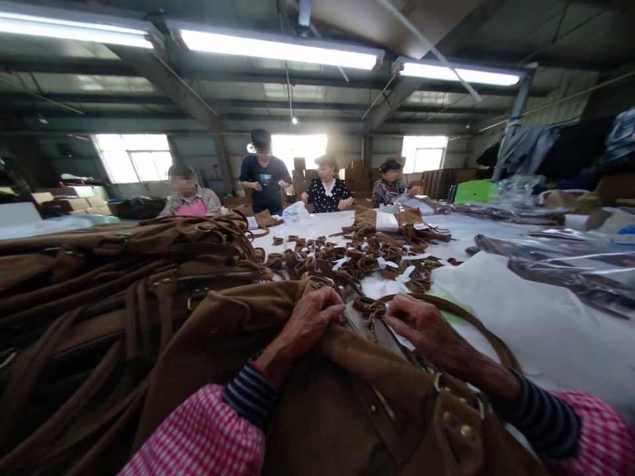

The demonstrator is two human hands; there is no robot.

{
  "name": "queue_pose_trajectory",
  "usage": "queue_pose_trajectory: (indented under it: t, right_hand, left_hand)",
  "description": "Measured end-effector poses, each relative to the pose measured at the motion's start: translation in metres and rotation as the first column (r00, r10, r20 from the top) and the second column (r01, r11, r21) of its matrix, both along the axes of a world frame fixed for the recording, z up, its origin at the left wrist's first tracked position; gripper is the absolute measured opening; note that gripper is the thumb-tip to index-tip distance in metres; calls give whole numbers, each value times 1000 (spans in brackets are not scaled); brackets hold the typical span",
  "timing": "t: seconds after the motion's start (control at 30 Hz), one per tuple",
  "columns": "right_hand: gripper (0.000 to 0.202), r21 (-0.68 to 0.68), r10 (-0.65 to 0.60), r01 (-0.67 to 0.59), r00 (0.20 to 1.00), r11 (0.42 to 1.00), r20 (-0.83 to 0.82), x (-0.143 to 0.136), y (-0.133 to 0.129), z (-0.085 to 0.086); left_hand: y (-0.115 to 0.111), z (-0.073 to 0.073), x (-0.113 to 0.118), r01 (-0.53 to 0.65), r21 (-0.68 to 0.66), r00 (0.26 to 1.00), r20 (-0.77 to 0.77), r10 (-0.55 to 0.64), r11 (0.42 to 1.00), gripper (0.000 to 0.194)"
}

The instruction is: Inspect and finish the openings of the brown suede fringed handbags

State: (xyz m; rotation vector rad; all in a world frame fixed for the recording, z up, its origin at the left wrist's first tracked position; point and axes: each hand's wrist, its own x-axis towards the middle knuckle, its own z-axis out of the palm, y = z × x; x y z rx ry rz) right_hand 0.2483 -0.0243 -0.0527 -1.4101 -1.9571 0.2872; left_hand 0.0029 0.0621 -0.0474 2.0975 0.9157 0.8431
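A brown bag [327,410] with brass-coloured rings and studs lies in front of me, its zipped opening facing away. My left hand [315,317] is closed on the bag's upper edge, thumb and fingers pinched together. On the far side of the opening, my right hand [421,324] has its fingers curled in near a rolled brown strap [370,305]. What the right fingertips hold is hidden. A long brown handle [483,330] arches behind the right wrist.
Brown bags [124,264] are piled at my left. Many rolled straps [357,258] lie scattered on the white table [332,223], with more bags [387,221] behind. Plastic-wrapped goods [570,264] lie at right. Several people stand or sit across the table.
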Motion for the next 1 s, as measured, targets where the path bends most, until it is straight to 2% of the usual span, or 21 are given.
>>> queue_pose_trajectory:
  t: [0.07, 0.13, 0.23, 0.33, 0.5, 0.6, 0.83, 1.0]
  right_hand:
    - [18, -1, -5, 4, 995, 1000, -97, -11, 8, 6]
    - [24, -63, 30, -48, 965, 997, -259, -24, 20, 8]
    - [36, -162, 68, -192, 822, 968, -566, -43, 38, 6]
    - [45, -192, 45, -254, 705, 948, -708, -52, 47, 0]
    - [40, -255, 5, -306, 650, 917, -760, -48, 44, -14]
    - [34, -253, -1, -304, 639, 918, -769, -45, 44, -22]
    - [33, -231, 41, -274, 723, 934, -689, -47, 49, -22]
    - [34, -229, 39, -270, 721, 935, -691, -49, 51, -23]
  left_hand:
    - [2, -3, 0, 11, -28, 999, 45, -9, 1000, 21]
    - [4, -6, 0, 30, -60, 994, 103, -24, 998, 22]
    - [5, -10, 0, 39, -81, 989, 148, -27, 996, 24]
    - [6, -12, 1, 21, -78, 989, 151, -9, 997, 24]
    - [5, -12, 2, -5, -74, 987, 162, 17, 997, 19]
    - [4, -11, 3, -17, -85, 986, 166, 31, 996, 21]
    - [0, -7, 0, -3, -15, 995, 98, 4, 1000, 21]
    - [-3, -6, 0, -37, 5, 997, 71, 37, 999, 18]
